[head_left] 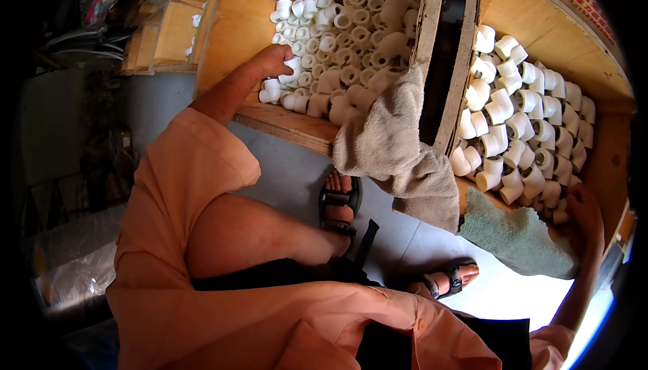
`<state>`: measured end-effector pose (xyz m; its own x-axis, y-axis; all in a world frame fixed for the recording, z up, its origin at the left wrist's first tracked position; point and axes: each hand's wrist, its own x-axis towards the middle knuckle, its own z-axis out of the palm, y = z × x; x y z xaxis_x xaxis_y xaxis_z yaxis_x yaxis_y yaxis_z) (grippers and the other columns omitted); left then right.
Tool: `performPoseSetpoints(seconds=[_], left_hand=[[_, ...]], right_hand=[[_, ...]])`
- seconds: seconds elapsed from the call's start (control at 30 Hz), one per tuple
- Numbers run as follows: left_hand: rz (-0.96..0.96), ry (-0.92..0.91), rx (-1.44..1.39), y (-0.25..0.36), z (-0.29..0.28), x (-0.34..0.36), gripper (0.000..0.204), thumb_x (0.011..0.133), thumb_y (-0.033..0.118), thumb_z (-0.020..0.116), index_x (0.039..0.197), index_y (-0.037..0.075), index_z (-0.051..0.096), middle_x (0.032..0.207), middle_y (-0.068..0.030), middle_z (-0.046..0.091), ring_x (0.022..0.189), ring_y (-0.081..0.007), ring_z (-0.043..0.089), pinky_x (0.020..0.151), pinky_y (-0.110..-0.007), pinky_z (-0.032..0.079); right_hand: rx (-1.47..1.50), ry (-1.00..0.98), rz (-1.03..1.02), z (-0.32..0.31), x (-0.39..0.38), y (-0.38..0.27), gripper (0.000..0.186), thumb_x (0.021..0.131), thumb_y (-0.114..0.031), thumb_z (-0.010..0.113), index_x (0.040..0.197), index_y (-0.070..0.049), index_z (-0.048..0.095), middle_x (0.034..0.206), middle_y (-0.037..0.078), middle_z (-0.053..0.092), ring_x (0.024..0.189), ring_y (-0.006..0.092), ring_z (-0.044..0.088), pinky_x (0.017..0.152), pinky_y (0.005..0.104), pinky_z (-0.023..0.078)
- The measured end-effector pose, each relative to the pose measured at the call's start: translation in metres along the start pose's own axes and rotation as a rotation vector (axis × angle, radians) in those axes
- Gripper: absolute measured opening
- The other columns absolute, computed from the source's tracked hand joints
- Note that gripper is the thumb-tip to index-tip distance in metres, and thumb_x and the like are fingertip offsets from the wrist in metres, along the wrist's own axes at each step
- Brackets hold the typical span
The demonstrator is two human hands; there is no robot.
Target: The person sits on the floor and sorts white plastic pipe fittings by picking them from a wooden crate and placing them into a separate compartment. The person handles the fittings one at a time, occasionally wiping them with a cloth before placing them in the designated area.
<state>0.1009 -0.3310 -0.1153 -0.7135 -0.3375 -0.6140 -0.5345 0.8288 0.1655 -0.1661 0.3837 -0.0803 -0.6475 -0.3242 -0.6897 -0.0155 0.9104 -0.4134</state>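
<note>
My left hand (pixel 275 61) reaches into the left wooden box (pixel 236 29). Its fingers are closed on a white plastic pipe fitting (pixel 291 70), just above the near left part of a heap of similar white fittings (pixel 347 36). Over at the right wooden box (pixel 516 9), my right hand (pixel 584 209) is low in the near right corner. It is beside the white elbow pipe fittings (pixel 518 126) piled there, some showing metal-threaded openings. Shadow and the hand itself hide most of the right fingers, so their grip is unclear.
A beige towel (pixel 388 144) drapes over the left box's near corner, and a green cloth (pixel 516 235) over the right box's near edge. A narrow gap separates the boxes' wooden walls. More wooden bins (pixel 177 33) stand at far left. My sandalled feet rest on grey floor tiles (pixel 283 167).
</note>
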Motion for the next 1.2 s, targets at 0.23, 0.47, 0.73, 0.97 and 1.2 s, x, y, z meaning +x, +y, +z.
performPoseSetpoints(seconds=[0.23, 0.47, 0.73, 0.97, 1.2], left_hand=[[-0.089, 0.001, -0.426, 0.037, -0.031, 0.011, 0.025, 0.079, 0.027, 0.077, 0.09, 0.01, 0.061, 0.084, 0.0009, 0.064, 0.076, -0.0077, 0.058, 0.065, -0.025, 0.046], [0.235, 0.179, -0.873, 0.092, -0.098, -0.018, 0.039, 0.086, 0.029, 0.068, 0.117, 0.007, 0.06, 0.104, -0.0013, 0.064, 0.092, -0.0111, 0.06, 0.083, -0.028, 0.047], [0.566, 0.119, -1.064, 0.228, -0.125, -0.06, 0.059, 0.089, 0.034, 0.066, 0.134, 0.001, 0.047, 0.125, -0.0092, 0.057, 0.117, -0.0165, 0.054, 0.104, -0.032, 0.04], [0.715, -0.278, -0.909, 0.386, -0.045, -0.1, 0.048, 0.088, 0.033, 0.068, 0.119, -0.001, 0.056, 0.104, -0.008, 0.065, 0.094, -0.0138, 0.061, 0.082, -0.028, 0.05], [0.593, -0.463, -1.057, 0.418, -0.002, -0.103, 0.036, 0.09, 0.026, 0.068, 0.114, 0.001, 0.057, 0.099, -0.005, 0.065, 0.086, -0.0099, 0.061, 0.074, -0.024, 0.05]], right_hand=[[0.026, 0.028, -0.031, 0.004, 0.0, 0.009, 0.008, 0.086, -0.011, 0.053, 0.088, -0.004, 0.056, 0.069, 0.004, 0.055, 0.058, 0.0119, 0.052, 0.052, 0.0287, 0.043], [-0.059, 0.063, -0.129, 0.0, 0.005, -0.013, 0.017, 0.084, -0.014, 0.057, 0.087, 0.002, 0.061, 0.071, 0.008, 0.062, 0.062, 0.0148, 0.059, 0.058, 0.0308, 0.049], [0.067, 0.25, -0.342, -0.008, -0.031, -0.08, 0.022, 0.09, -0.019, 0.061, 0.104, -0.002, 0.063, 0.085, 0.008, 0.067, 0.077, 0.015, 0.065, 0.071, 0.0278, 0.053], [0.544, -0.019, -0.665, 0.0, -0.076, -0.163, 0.066, 0.075, -0.04, 0.079, 0.124, -0.003, 0.055, 0.105, 0.009, 0.064, 0.089, 0.0142, 0.063, 0.082, 0.0277, 0.051], [0.736, -0.12, -0.4, 0.01, -0.076, -0.155, 0.072, 0.071, -0.037, 0.084, 0.125, 0.0, 0.051, 0.11, 0.013, 0.063, 0.102, 0.0206, 0.063, 0.091, 0.0332, 0.052]])
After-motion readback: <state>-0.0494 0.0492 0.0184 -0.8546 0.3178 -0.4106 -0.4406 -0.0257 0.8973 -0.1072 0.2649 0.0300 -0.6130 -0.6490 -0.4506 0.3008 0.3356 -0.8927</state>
